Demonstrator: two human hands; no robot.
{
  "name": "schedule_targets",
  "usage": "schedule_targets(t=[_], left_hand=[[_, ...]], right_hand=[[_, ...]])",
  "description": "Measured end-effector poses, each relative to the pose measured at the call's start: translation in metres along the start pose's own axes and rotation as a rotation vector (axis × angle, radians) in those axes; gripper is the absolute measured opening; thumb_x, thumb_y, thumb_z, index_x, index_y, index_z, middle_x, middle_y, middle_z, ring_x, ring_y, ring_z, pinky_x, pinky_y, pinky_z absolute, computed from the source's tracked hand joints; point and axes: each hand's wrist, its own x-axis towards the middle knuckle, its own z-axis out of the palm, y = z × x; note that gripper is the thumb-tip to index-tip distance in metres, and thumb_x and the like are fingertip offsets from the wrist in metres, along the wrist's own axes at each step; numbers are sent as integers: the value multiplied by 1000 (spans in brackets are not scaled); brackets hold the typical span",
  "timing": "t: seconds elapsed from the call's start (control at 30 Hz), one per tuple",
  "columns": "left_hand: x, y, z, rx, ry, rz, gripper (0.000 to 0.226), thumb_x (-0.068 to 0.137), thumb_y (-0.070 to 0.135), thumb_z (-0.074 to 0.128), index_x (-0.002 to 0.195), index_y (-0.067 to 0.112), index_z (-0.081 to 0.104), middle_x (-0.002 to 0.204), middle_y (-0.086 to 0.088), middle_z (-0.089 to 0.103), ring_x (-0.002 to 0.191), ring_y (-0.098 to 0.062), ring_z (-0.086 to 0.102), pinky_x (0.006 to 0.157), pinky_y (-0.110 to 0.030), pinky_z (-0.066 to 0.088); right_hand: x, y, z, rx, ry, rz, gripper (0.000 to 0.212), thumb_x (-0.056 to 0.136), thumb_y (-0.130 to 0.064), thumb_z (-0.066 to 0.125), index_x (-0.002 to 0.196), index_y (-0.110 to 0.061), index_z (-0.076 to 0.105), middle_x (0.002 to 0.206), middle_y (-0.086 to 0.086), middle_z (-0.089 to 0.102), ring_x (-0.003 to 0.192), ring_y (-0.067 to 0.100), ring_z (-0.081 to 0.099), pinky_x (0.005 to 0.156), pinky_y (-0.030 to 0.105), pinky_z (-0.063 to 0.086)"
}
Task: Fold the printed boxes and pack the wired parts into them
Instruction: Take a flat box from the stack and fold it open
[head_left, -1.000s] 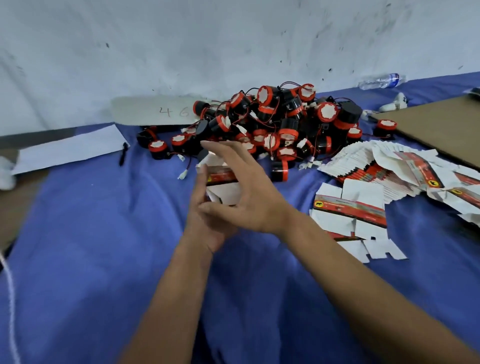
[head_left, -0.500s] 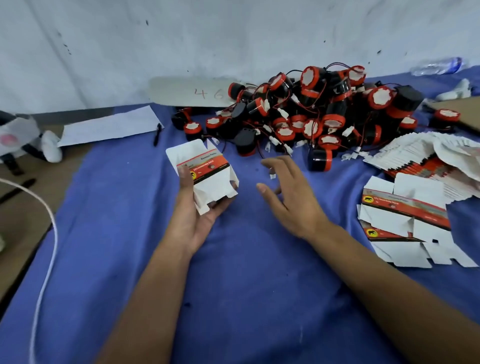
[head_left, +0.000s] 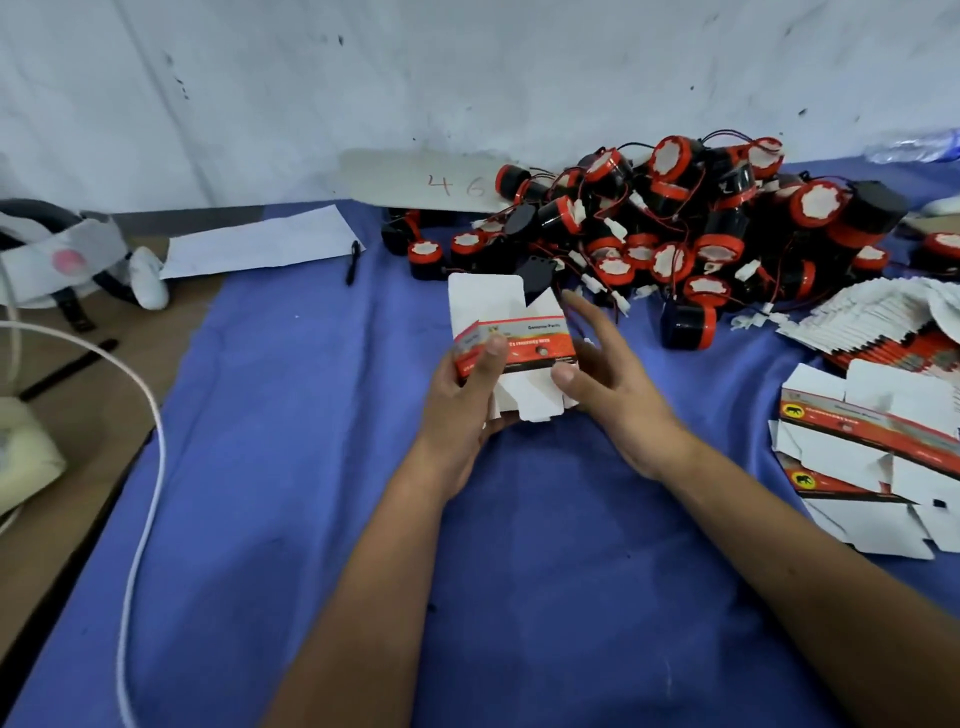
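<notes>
My left hand gripped the half-formed printed box mid-cloth, right hand spread against its right side, so I judged folding underway, flaps needing tucking before reaching far-right to the wired parts.

Half-folded printed box before heaped wired parts.
</notes>
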Motion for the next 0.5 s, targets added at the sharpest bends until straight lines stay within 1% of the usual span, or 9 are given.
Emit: schedule_targets(t=[0.07, 0.1, 0.13, 0.2, 0.27, 0.33, 0.4, 0.43, 0.5], left_hand=[[-1, 0, 1, -1, 10, -4, 72, 85, 54, 65, 140, 9, 55, 129, -15, 71, 116, -34, 70, 96, -57, 58], [-1, -1, 2, 2, 27, -11, 74, 84, 56, 69, 139, 9, 56, 128, -14, 71, 115, -33, 71, 97, -58, 57], [0, -2, 4, 11, 47, -18, 75, 83, 59, 73, 138, 10, 56, 127, -12, 72, 114, -30, 72, 98, -58, 57], [3, -4, 5, 59, 78, -35, 77, 79, 64, 78, 133, 13, 57, 125, -9, 73, 113, -26, 72, 100, -57, 56], [6, -6, 7, 117, 78, -49, 82, 69, 70, 73, 127, 16, 56, 124, -6, 73, 112, -23, 72, 100, -55, 56], [7, -6, 6, 141, 44, -51, 85, 67, 77, 67, 128, 20, 52, 125, -3, 71, 111, -20, 73, 95, -55, 59], [7, -5, 3, 127, -29, -34, 88, 74, 78, 60, 142, 24, 44, 130, -2, 68, 112, -20, 72, 87, -52, 62], [7, -6, 2, 121, -56, -19, 91, 77, 78, 58, 149, 27, 38, 131, -2, 68, 112, -22, 72, 83, -50, 63], [8, -7, 0, 130, -64, 8, 95, 76, 73, 61, 156, 35, 28, 126, -1, 68, 107, -23, 73, 75, -43, 63]], right_hand=[[-1, 0, 1, -122, -17, -55, 95, 84, -42, 80, 155, -52, 19, 151, -7, 50, 134, 19, 55, 106, 44, 50], [-2, 0, 1, -171, -25, -67, 100, 82, -39, 82, 156, -53, 17, 156, -9, 42, 138, 17, 51, 107, 44, 50], [-2, 0, 1, -215, -31, -84, 103, 80, -37, 84, 156, -52, 17, 159, -9, 37, 140, 16, 48, 108, 45, 49], [-2, 0, -1, -321, -31, -127, 102, 78, -37, 85, 158, -46, 22, 158, -6, 36, 142, 17, 44, 113, 43, 45], [-1, 3, -4, -412, -21, -158, 94, 77, -40, 85, 155, -39, 33, 154, -8, 40, 142, 14, 43, 113, 36, 44], [0, 6, -5, -368, -3, -134, 83, 78, -36, 85, 150, -33, 44, 147, -6, 50, 135, 15, 52, 109, 38, 48], [2, 8, -3, -244, 46, -93, 69, 82, -31, 83, 143, -32, 51, 137, -5, 61, 125, 18, 61, 100, 41, 54], [3, 8, -3, -189, 76, -84, 61, 84, -30, 80, 139, -31, 53, 131, -5, 65, 119, 17, 65, 94, 37, 57], [2, 7, -3, -89, 142, -61, 43, 92, -30, 72, 133, -26, 58, 121, -5, 71, 108, 18, 71, 82, 28, 58]])
